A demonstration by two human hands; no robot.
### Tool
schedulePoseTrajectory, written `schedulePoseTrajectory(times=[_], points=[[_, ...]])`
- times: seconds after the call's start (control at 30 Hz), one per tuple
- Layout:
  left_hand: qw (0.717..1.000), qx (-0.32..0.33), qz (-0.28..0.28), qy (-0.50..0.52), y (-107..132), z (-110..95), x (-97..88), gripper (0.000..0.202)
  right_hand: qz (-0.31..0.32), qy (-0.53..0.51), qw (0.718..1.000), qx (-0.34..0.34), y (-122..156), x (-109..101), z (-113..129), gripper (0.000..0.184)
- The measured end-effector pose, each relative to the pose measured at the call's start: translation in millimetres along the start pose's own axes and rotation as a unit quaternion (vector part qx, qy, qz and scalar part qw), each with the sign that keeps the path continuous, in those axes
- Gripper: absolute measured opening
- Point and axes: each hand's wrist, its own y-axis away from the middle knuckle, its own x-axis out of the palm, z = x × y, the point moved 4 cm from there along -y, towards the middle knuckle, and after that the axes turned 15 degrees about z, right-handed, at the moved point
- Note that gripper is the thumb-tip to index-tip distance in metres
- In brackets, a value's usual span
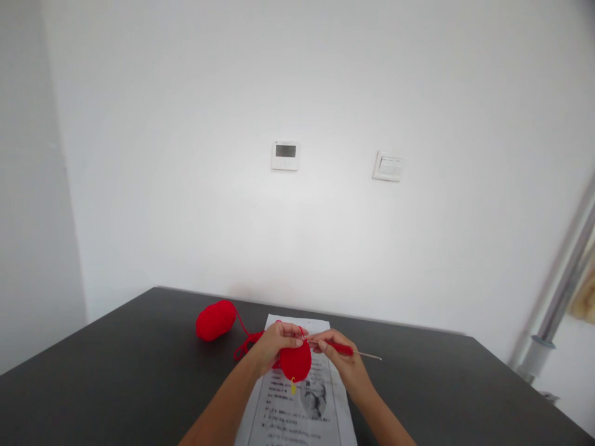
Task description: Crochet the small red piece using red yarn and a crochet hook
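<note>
My left hand (274, 348) is closed on a round red crocheted piece (296, 362) held just above the table. A small yellow stitch marker (293, 386) hangs from its lower edge. My right hand (346, 365) pinches a crochet hook (349, 351) with a red handle, its metal shaft sticking out to the right and its tip at the piece's upper edge. A strand of red yarn runs left from the piece to a red yarn ball (215, 320) lying on the table.
A printed instruction sheet (297, 402) lies on the dark table (116, 378) under my hands. A white wall stands behind, with a thermostat panel (285, 155) and a light switch (388, 166). A metal pole (553, 316) rises at the right.
</note>
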Motion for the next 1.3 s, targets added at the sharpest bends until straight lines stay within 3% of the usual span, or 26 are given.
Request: schedulePoseTrajectory(times=[0.2,0.37,0.57,0.77,1.3], points=[[0.999,-0.035,0.026,0.014,1.6,1.0,2.2,0.032,0.042,-0.085,0.995,0.028,0.6,-0.1,1.0,0.033],[0.998,-0.051,0.035,-0.014,2.2,0.3,3.7,0.03,0.082,-0.077,0.993,0.037,1.7,0.1,3.5,0.032],[0.996,-0.064,0.032,-0.055,1.9,4.1,0.6,0.031,0.112,0.05,0.992,0.03,3.2,-0.3,5.4,0.025],[0.991,-0.069,-0.001,-0.112,-0.6,10.1,-4.7,0.032,0.132,0.206,0.97,0.011,5.9,1.6,8.1,0.022],[0.978,-0.017,-0.081,-0.194,-13.9,14.6,-13.3,0.023,0.158,0.352,0.922,-0.044,5.3,16.5,9.6,0.018]])
